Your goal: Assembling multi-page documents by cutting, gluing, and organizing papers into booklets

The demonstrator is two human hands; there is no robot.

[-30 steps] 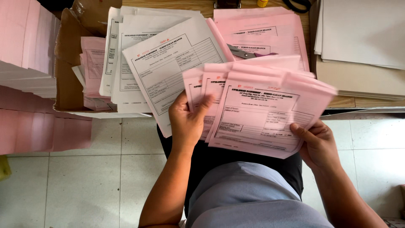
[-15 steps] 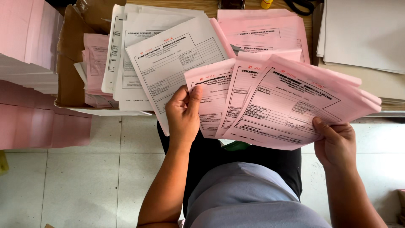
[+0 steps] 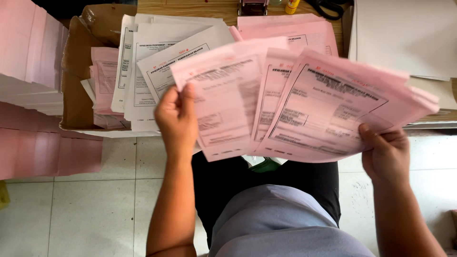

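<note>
My right hand (image 3: 386, 153) grips the lower right corner of a thick fanned stack of pink printed forms (image 3: 333, 107). My left hand (image 3: 177, 118) pinches the left edge of one pink form (image 3: 223, 102), which is blurred and pulled apart from the fan toward the left. Both hands are held above my lap, in front of a wooden desk. Behind the pink form lie white printed forms (image 3: 162, 62) spread over an open cardboard box (image 3: 76, 76).
Tall stacks of pink paper (image 3: 28, 52) stand at the left, with more pink sheets (image 3: 47, 154) below them. White paper piles (image 3: 404, 38) sit on the desk at the right. Pink forms (image 3: 295, 26) lie on the desk top. Tiled floor (image 3: 95, 209) is below.
The fan of pink forms has spread wider and risen. My left hand has drawn one pink form leftward away from the stack; my right hand has kept its hold on the corner.
</note>
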